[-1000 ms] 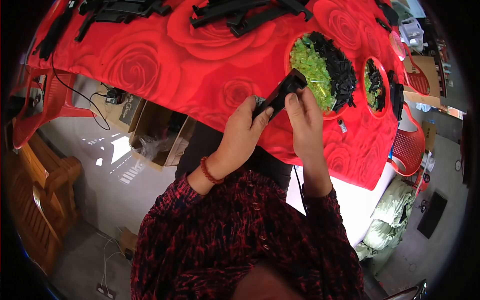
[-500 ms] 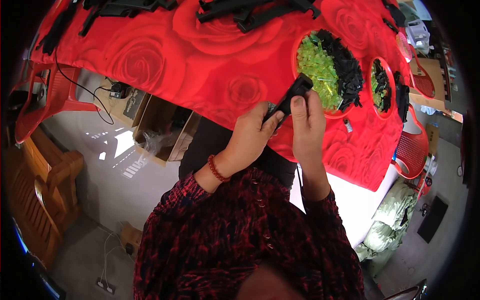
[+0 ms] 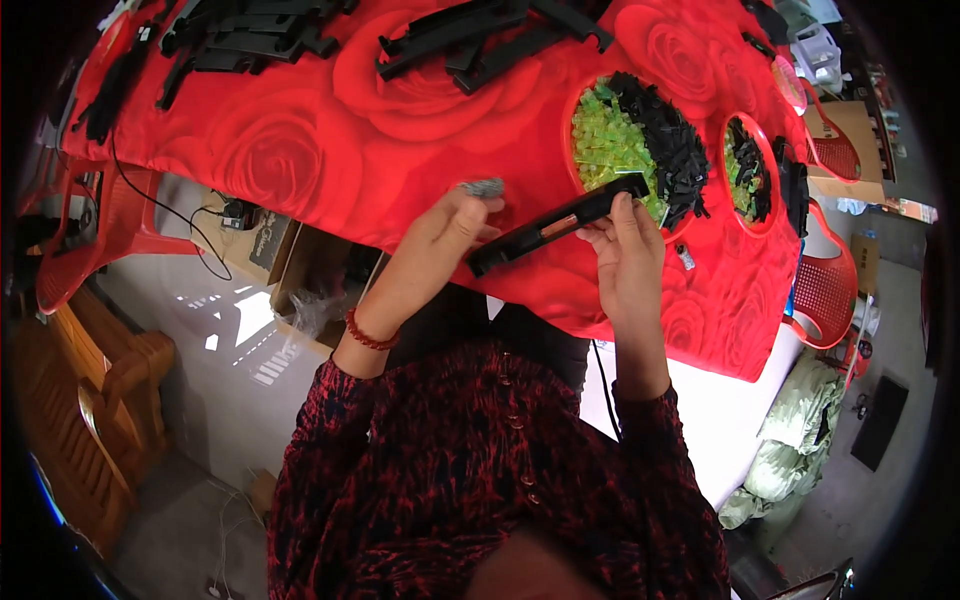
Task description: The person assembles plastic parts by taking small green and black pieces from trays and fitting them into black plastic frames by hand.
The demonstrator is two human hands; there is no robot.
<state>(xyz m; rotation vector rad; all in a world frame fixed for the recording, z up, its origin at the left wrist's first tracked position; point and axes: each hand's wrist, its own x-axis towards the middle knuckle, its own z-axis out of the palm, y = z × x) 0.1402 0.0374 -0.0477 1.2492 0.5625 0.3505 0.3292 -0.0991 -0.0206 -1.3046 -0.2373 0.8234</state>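
Observation:
A long black plastic strip [image 3: 525, 238] is held at its right end by my right hand [image 3: 630, 250], thumb on top and fingers beneath. It slants over the near table edge, and a copper-coloured patch shows along its middle. My left hand [image 3: 440, 235], with a red bead bracelet at the wrist, is closed on a small grey textured piece [image 3: 484, 187] whose kind I cannot make out. This hand is apart from the strip's left end or barely beside it. Just past the strip lies a red-rimmed tray [image 3: 568, 140] of small yellow-green and black pieces.
A smaller red tray [image 3: 768, 205] with mixed pieces lies to the right. Black plastic strips [image 3: 490, 45] are heaped at the back of the red rose-patterned tablecloth [image 3: 290, 130]. A tiny silvery piece [image 3: 685, 257] sits near the large tray. Red chairs [image 3: 825, 275] flank the table.
My left hand has let go of the black strip and moved left, the grey piece now showing in its fingers. The strip has swung flatter, held by my right hand.

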